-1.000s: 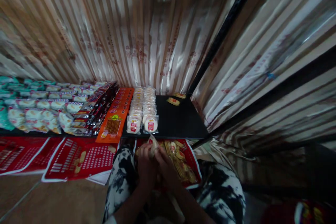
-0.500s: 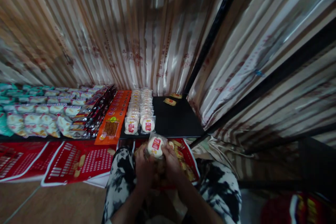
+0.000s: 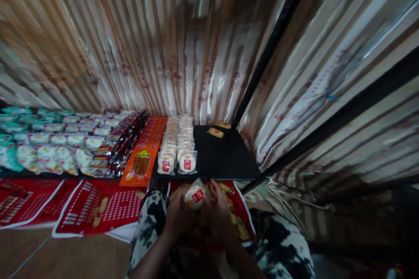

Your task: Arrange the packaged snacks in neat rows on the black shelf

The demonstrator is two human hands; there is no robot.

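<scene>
Between my hands, above my lap, is a round white rice cracker pack [image 3: 195,196] in a clear wrapper with a red label, tilted. My left hand [image 3: 178,214] is closed on its left side. My right hand [image 3: 220,211] is just right of the pack, thumb and fingers apart; it looks separate from the pack, though the light is dim. Under both hands a red bag [image 3: 244,202] with a white edge lies across my lap, holding several gold-wrapped snacks [image 3: 240,226]. Two rows of matching rice cracker packs [image 3: 187,162] stand on the black shelf [image 3: 225,157] ahead.
Left of the rows lie an orange snack packet [image 3: 142,161], dark red packets [image 3: 126,144], and white and green packs [image 3: 46,157]. Two small gold packets [image 3: 216,132] sit at the shelf's back right. A black post [image 3: 262,69] and a striped curtain [image 3: 183,52] border the shelf.
The rice cracker pack has tilted and dropped slightly nearer the bag. My right hand has moved off its right edge, fingers more raised. The view has shifted a little.
</scene>
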